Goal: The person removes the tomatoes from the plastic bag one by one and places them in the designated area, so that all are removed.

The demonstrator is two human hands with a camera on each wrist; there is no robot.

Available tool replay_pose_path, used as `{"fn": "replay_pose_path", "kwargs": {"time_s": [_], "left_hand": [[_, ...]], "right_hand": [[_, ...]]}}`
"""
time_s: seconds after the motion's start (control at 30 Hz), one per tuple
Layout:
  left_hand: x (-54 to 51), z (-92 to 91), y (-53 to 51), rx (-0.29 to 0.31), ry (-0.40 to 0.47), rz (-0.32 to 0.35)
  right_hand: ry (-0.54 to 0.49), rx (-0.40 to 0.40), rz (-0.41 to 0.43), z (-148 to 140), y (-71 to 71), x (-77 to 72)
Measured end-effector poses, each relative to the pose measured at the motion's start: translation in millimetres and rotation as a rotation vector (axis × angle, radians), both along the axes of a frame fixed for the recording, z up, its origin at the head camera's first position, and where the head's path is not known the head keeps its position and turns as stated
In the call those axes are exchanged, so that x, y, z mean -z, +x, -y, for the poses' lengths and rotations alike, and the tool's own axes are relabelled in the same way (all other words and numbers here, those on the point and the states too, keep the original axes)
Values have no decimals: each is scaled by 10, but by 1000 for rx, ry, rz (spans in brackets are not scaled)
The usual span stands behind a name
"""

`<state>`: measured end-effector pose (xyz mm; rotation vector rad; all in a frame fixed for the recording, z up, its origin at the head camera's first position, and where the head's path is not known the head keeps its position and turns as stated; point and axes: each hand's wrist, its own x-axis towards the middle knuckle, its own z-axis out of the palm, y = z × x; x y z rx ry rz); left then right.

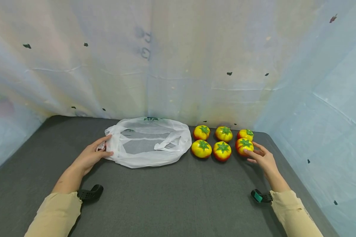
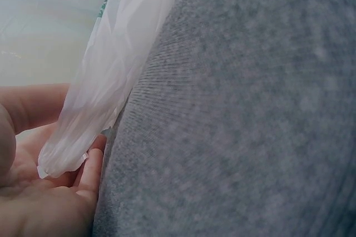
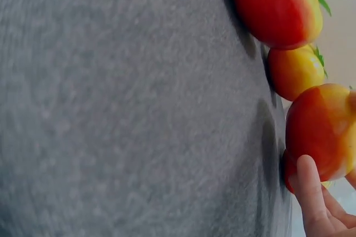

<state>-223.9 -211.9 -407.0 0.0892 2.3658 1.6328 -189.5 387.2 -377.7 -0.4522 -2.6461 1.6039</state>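
A white translucent plastic bag [image 1: 154, 161] lies on the dark table with its mouth spread wide. My left hand [image 1: 90, 156] holds the bag's left end, and in the left wrist view the bunched plastic [image 2: 83, 120] runs between thumb and fingers into the palm. At the right end of a group of several yellow-and-red tomatoes, my right hand [image 1: 262, 159] grips the front one, a tomato [image 1: 244, 146] with green leaves on top. In the right wrist view that tomato [image 3: 317, 131] appears slightly off the table, between thumb and fingers. Part of the hand is outside that view.
Between bag and right hand stand other tomatoes in two rows, among them a front one [image 1: 222, 151] and a back one [image 1: 223, 134]. Behind the gripped one sits another tomato [image 1: 249, 133]. Pale sheeting [image 1: 181, 65] hangs behind the table [image 1: 166, 204] and along its sides.
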Motion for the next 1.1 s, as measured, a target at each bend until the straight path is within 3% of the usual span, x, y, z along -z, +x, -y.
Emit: {"fn": "replay_pose_path", "kwargs": {"time_s": [0.33,0.8,1.1], "left_hand": [[-16,-20,23,-3,-17,3],[-28,-29,10,-9,-53,-19],[-11,-27,10,-35,-41,-4]], "right_hand": [[39,-44,72,10,107,-67],[-33,-54,36,-266,56,124],[51,-67,84,-128,167,-61]]}}
